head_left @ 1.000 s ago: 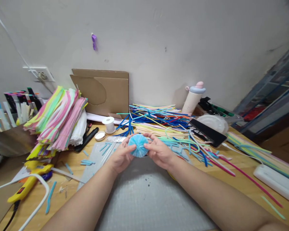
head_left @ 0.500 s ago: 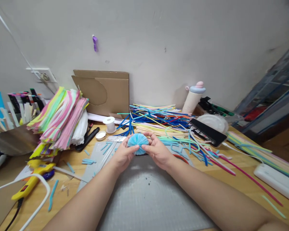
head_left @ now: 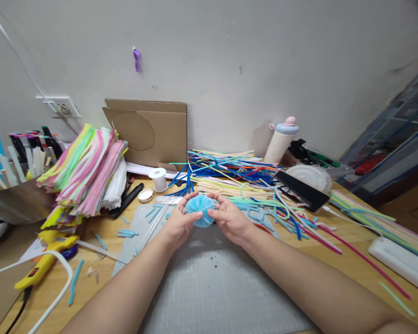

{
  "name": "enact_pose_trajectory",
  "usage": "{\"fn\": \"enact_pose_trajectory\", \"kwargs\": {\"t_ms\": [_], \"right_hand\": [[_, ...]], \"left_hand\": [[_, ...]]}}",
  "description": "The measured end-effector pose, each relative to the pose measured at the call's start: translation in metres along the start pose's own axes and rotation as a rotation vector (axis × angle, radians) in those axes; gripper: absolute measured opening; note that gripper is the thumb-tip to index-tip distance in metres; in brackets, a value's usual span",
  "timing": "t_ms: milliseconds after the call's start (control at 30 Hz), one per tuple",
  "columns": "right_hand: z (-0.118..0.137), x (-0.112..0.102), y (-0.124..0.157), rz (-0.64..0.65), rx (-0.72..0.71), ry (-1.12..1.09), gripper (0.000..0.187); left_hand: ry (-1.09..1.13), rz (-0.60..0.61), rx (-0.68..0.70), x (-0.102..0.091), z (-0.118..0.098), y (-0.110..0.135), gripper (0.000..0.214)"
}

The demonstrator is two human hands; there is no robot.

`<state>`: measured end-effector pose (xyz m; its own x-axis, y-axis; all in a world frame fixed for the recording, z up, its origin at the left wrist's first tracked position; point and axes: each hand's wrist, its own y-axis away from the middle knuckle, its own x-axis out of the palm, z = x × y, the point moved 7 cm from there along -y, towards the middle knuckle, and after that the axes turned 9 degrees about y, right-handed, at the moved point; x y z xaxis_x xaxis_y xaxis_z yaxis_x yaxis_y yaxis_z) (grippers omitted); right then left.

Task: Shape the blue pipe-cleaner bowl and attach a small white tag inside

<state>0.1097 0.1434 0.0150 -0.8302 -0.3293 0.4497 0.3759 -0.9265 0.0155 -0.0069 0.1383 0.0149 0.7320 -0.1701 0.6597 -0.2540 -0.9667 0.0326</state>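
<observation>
A round, fluffy light-blue pompom (head_left: 201, 206) with ridges running out from its middle is held up over the far part of the grey cutting mat (head_left: 209, 287). My left hand (head_left: 181, 220) grips its left side, thumb across the front. On the other side my right hand (head_left: 230, 218) pinches it, thumb tip near the centre; the fingers behind it are partly hidden. Short cut pieces of blue pipe cleaner (head_left: 128, 233) lie to the left of my left hand. Beyond the hands is a heap of coloured pipe cleaners (head_left: 230, 167).
At left lie a yellow glue gun (head_left: 43, 264) with its cord and bundled pastel strips (head_left: 90, 171). A white spool (head_left: 158, 180) stands before folded cardboard (head_left: 167, 134). To the right are a black phone (head_left: 301, 190), a bottle (head_left: 280, 141) and a white power strip (head_left: 400, 264).
The pompom has turned slightly between my fingers, showing more of its lower front. Both hands keep hold of it in nearly the same place.
</observation>
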Motion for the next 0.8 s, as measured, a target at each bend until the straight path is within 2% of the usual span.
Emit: {"fn": "enact_pose_trajectory", "kwargs": {"t_ms": [200,300,467,600,800], "right_hand": [[0.0027,0.0056,0.0027,0.055,0.034,0.004,0.064],[0.0023,0.0057,0.0029,0.043,0.039,-0.007,0.063],[0.0042,0.0043,0.0024,0.002,0.018,-0.049,0.062],[0.0018,0.0035,0.0012,0.009,0.043,-0.041,0.056],[0.0008,0.0003,-0.0006,-0.013,0.030,0.001,0.058]], "left_hand": [[-0.047,0.066,-0.070,0.0043,-0.0023,0.0022,0.067],[-0.040,0.084,-0.075,0.0050,-0.0015,0.0014,0.066],[0.014,0.053,-0.008,-0.0005,-0.0031,-0.0034,0.057],[0.010,0.027,-0.021,-0.0035,-0.0019,-0.0044,0.058],[-0.019,0.022,-0.009,0.0002,0.0015,-0.0028,0.056]]}}
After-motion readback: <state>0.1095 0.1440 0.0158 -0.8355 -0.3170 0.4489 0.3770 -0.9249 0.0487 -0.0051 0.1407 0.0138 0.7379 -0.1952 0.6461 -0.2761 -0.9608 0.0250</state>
